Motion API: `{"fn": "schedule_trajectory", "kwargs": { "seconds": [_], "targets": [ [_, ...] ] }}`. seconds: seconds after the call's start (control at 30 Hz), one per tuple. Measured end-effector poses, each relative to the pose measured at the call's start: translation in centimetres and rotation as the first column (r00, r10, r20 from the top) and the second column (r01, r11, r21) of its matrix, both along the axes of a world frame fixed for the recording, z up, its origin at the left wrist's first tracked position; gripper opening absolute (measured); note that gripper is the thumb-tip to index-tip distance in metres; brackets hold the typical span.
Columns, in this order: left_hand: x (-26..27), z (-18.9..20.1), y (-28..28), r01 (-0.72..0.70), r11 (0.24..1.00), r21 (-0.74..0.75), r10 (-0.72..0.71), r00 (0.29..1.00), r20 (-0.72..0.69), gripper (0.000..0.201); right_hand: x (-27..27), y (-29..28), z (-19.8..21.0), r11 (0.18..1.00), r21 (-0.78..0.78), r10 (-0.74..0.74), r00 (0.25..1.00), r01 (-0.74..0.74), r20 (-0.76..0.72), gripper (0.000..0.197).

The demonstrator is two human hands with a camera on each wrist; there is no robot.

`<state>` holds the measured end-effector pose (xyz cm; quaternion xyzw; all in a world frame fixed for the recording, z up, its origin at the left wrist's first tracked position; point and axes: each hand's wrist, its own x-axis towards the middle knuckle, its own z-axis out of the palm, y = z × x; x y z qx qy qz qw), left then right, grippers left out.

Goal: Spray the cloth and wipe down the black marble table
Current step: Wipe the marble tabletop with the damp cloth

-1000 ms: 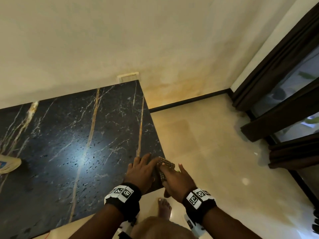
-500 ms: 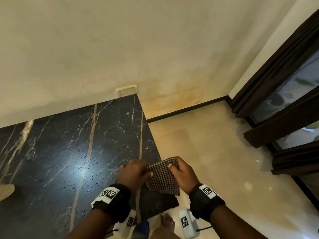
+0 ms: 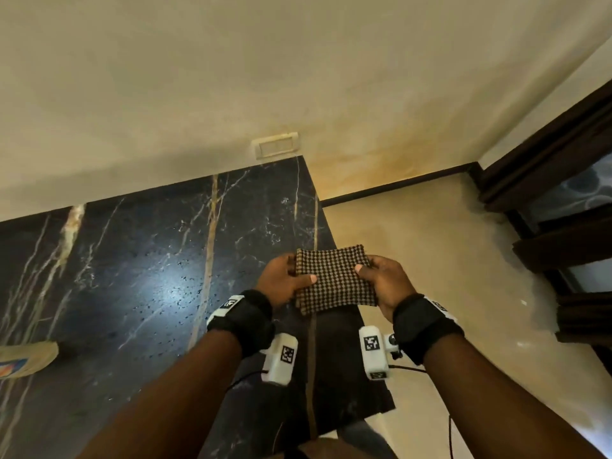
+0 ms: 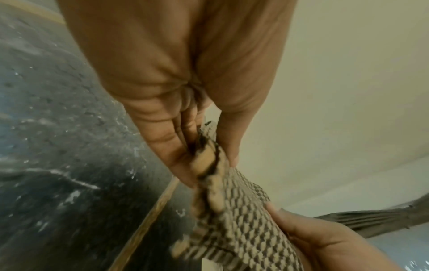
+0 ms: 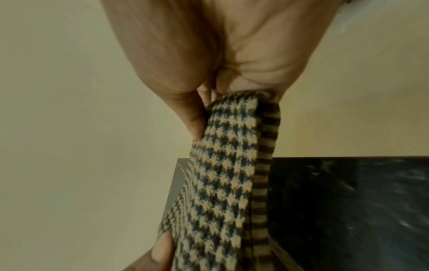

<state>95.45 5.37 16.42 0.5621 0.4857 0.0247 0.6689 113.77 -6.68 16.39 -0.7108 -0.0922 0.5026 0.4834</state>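
Note:
A folded brown-and-cream houndstooth cloth [image 3: 334,279] is held flat in the air over the right end of the black marble table [image 3: 139,279]. My left hand [image 3: 281,281] pinches its left edge, thumb on top. My right hand [image 3: 384,281] pinches its right edge the same way. In the left wrist view the cloth [image 4: 234,216] runs from my left hand's fingers [image 4: 178,161] towards the right hand [image 4: 320,238]. The right wrist view shows the cloth [image 5: 223,176] clamped between thumb and fingers [image 5: 195,119] above the table [image 5: 348,210]. No spray bottle is recognisable.
A cream object with a coloured label [image 3: 23,359] lies at the table's left edge. A wall socket plate [image 3: 275,145] sits just behind the table. Beige floor [image 3: 447,260] lies to the right, with dark door frames [image 3: 569,200] beyond.
The cloth was bunched under both hands at the table's near right corner; both hands have lifted it off the marble and spread it flat between them.

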Motion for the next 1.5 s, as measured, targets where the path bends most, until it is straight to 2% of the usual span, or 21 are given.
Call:
{"fn": "schedule_trajectory", "kwargs": {
  "seconds": [0.1, 0.27, 0.37, 0.47, 0.6, 0.7, 0.8, 0.87, 0.93, 1.0, 1.1, 1.2, 1.3, 1.4, 1.5],
  "targets": [
    [1.1, -0.4, 1.8, -0.096, 0.994, -0.048, 0.096, 0.995, -0.013, 0.046, 1.8, 2.6, -0.9, 0.997, -0.034, 0.065, 0.997, -0.064, 0.029, 0.022],
    [4.2, -0.8, 6.2, -0.089, 0.995, 0.036, 0.089, 0.996, -0.014, 0.036, 5.4, 8.9, -3.7, 0.984, -0.117, 0.157, 0.969, -0.136, 0.193, 0.024],
    [6.9, -1.0, 9.5, -0.011, 0.977, 0.213, 0.032, 0.995, -0.095, 0.055, 7.3, 13.3, -4.4, 0.987, -0.108, 0.147, 0.946, -0.121, 0.287, 0.032],
    [9.3, -1.1, 12.7, 0.020, 0.920, 0.391, 0.037, 0.990, -0.136, 0.078, 8.8, 17.5, -4.7, 0.993, -0.067, 0.116, 0.941, -0.099, 0.319, 0.038],
    [11.1, -1.4, 16.8, 0.013, 0.854, 0.521, 0.064, 0.990, -0.129, 0.081, 10.2, 22.4, -5.6, 0.992, -0.009, 0.117, 0.918, -0.123, 0.379, 0.045],
    [11.2, -2.3, 19.0, 0.125, 0.786, 0.605, 0.063, 0.958, -0.280, 0.081, 10.3, 24.9, -6.7, 0.969, -0.065, 0.241, 0.863, -0.237, 0.444, 0.046],
    [10.7, -3.1, 19.3, 0.335, 0.746, 0.575, -0.028, 0.879, -0.476, 0.064, 9.1, 25.9, -8.0, 0.884, -0.168, 0.464, 0.779, -0.436, 0.422, 0.043],
    [10.3, -3.6, 18.9, 0.349, 0.733, 0.583, -0.023, 0.870, -0.492, 0.056, 8.2, 26.2, -8.3, 0.875, -0.174, 0.482, 0.772, -0.453, 0.415, 0.040],
    [9.7, -3.8, 18.3, 0.294, 0.719, 0.630, 0.046, 0.884, -0.465, 0.054, 8.1, 27.0, -8.4, 0.869, -0.227, 0.495, 0.749, -0.440, 0.441, 0.043],
    [8.7, -4.1, 17.5, 0.360, 0.675, 0.644, 0.078, 0.833, -0.547, 0.055, 8.2, 28.0, -8.5, 0.845, -0.297, 0.535, 0.734, -0.446, 0.419, 0.050],
    [7.2, -4.1, 15.6, 0.580, 0.599, 0.553, 0.010, 0.685, -0.729, 0.080, 8.0, 29.5, -8.7, 0.796, -0.372, 0.596, 0.723, -0.477, 0.349, 0.058],
    [7.1, -3.8, 14.7, 0.618, 0.601, 0.506, -0.053, 0.663, -0.747, 0.106, 8.3, 31.1, -8.6, 0.769, -0.376, 0.624, 0.734, -0.516, 0.269, 0.063],
    [7.2, -4.1, 14.1, 0.673, 0.604, 0.426, -0.098, 0.594, -0.799, 0.128, 9.1, 32.7, -8.9, 0.779, -0.326, 0.609, 0.768, -0.535, 0.197, 0.072],
    [7.2, -4.3, 13.8, 0.714, 0.600, 0.362, -0.124, 0.530, -0.839, 0.135, 9.7, 34.2, -9.2, 0.793, -0.299, 0.591, 0.790, -0.531, 0.165, 0.078],
    [7.2, -4.3, 13.7, 0.691, 0.617, 0.376, -0.100, 0.543, -0.834, 0.135, 10.2, 35.0, -9.8, 0.816, -0.276, 0.554, 0.823, -0.508, 0.125, 0.078]
  ]
}}
